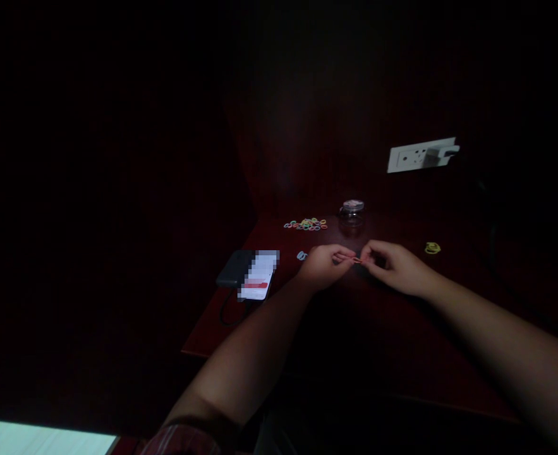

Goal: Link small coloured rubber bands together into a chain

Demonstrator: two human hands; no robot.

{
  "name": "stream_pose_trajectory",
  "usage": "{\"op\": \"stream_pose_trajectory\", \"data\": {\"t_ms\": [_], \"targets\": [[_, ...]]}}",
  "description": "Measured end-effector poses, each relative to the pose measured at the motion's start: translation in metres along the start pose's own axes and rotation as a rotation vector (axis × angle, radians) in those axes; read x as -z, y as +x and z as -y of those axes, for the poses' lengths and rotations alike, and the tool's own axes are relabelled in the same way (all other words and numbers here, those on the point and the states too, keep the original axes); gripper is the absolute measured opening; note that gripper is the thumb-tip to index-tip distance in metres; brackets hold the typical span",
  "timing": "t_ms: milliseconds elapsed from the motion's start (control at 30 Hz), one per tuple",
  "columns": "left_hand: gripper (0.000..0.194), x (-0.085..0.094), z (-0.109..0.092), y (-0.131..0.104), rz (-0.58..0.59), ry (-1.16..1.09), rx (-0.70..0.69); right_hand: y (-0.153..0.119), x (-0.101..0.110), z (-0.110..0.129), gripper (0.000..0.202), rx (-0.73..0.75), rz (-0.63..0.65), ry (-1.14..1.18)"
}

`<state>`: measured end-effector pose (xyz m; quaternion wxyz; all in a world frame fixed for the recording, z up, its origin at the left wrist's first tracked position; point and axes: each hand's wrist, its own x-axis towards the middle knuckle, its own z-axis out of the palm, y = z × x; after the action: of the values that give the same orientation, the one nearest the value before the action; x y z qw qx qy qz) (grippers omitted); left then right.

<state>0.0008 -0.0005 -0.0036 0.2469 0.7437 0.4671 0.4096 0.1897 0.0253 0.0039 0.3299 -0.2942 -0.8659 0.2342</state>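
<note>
Just above the dark red table [302, 322], my left hand [325, 265] and my right hand [392, 266] meet fingertip to fingertip. Stretched between the two pinches is a small red-orange elastic band [357, 260]. Beside my left hand lie a few pale blue bands [302, 256], partly hidden by it. Farther back is a loose pile of many-coloured bands [307, 224]. To the right of my right hand sits a little bunch of yellow bands [433, 248]. A round clear container [352, 212] stands behind my hands.
A lit phone [262, 275] lies at the table's left side, touching a dark power bank [234, 268], with a cable [226, 309] looping below them. On the back wall is a white socket panel [421, 156] with a plugged-in charger [442, 153]. The surroundings are very dark.
</note>
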Motion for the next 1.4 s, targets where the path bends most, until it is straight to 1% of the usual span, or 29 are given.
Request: {"op": "stream_pose_trajectory", "data": {"t_ms": [200,600,967,1200,1400], "targets": [[0.022,-0.001,0.002,0.0,-0.002,-0.003,0.048,0.0,0.0,0.001,0.005,0.01,-0.006,-0.011],[0.02,0.001,0.0,0.001,0.016,0.009,-0.004,0.0,-0.001,0.001,0.006,-0.003,0.014,0.004],[0.019,0.001,-0.001,0.0,-0.024,-0.017,0.0,0.0,-0.001,0.004,0.011,-0.009,0.029,-0.011],[0.02,0.001,-0.008,-0.002,-0.001,-0.063,0.0,0.0,-0.001,0.01,0.018,0.056,-0.024,0.037],[0.02,-0.001,-0.005,-0.002,0.008,-0.047,-0.01,0.0,-0.001,0.011,0.014,0.064,-0.033,0.037]]}}
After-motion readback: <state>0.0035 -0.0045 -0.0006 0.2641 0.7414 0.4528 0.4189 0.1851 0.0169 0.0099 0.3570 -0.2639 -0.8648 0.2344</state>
